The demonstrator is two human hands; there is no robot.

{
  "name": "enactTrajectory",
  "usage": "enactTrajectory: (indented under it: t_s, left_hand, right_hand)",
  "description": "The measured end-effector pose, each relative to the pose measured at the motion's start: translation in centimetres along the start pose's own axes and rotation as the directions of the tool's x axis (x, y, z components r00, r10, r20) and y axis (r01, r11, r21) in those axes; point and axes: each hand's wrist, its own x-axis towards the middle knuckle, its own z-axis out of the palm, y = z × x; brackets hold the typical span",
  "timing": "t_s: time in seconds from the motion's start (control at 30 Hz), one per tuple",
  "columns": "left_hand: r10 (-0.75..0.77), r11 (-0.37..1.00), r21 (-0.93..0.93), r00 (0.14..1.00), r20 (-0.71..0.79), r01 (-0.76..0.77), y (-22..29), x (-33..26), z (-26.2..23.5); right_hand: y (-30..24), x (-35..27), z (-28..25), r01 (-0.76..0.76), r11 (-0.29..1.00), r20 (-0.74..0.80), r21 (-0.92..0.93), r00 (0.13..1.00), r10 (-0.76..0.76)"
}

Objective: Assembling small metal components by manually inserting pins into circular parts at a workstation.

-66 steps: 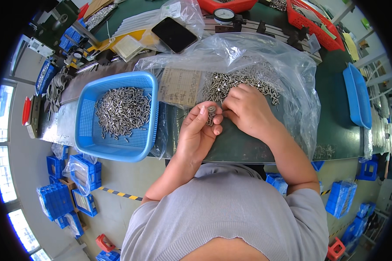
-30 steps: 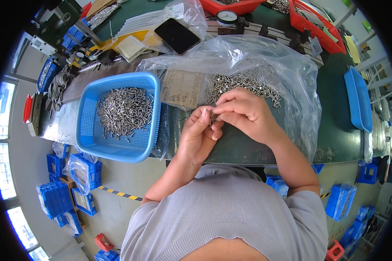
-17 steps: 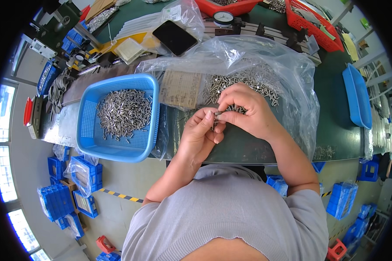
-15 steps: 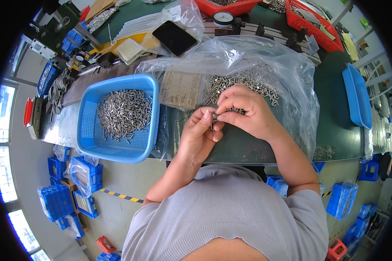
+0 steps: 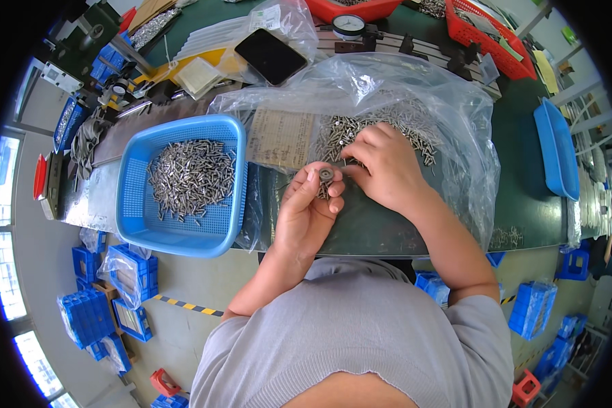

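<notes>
My left hand point(image 5: 298, 216) is closed around a small round metal ring point(image 5: 326, 174), held upright between thumb and forefinger. Several small metal pins point(image 5: 324, 190) show in the same hand, under the ring. Just right of it, my right hand point(image 5: 389, 170) has thumb and fingers pinched together, and what they hold is too small to make out. Beyond the hands, a heap of small metal pins point(image 5: 338, 133) spills from a clear plastic bag point(image 5: 466, 139). More pins point(image 5: 192, 178) lie in a blue plastic basket point(image 5: 132, 204) at the left.
A brown paper label point(image 5: 281, 138) lies in the bag's left part. Behind are a black phone point(image 5: 270, 57), a dial gauge point(image 5: 348, 26) on a metal rail, and red baskets point(image 5: 500, 47). A blue tray point(image 5: 556, 149) stands at the table's right edge.
My right hand has drawn away from the left, slightly rightward and toward the pin heap. The left hand has turned a little, bringing the ring's round face into view.
</notes>
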Motion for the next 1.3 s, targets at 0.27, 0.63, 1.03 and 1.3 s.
enactTrajectory:
  t_s: [0.27, 0.63, 1.03, 1.3]
  left_hand:
    - [-0.006, 1.0, 0.001, 1.0, -0.003, 0.006, 0.0, 0.0, -0.1]
    - [-0.018, 0.998, 0.055, 1.0, -0.006, 0.019, 0.0, -0.1, 0.2]
    - [-0.036, 0.997, 0.069, 0.999, -0.005, 0.036, -0.2, -0.2, 0.3]
    - [-0.031, 0.997, 0.068, 0.999, -0.011, 0.032, -0.2, -0.3, 0.3]
  right_hand:
    - [-0.3, -0.3, 0.3, -0.008, 1.0, 0.076, -0.001, 0.997, 0.008]
    - [-1.2, -0.2, -1.3, -0.269, 0.717, 0.097, 0.643, 0.957, 0.272]
    - [-1.6, -0.1, -1.0, -0.141, 0.682, 0.063, 0.718, 0.988, 0.138]
    - [-1.7, -0.1, -0.9, -0.108, 0.726, 0.025, 0.679, 0.992, 0.124]
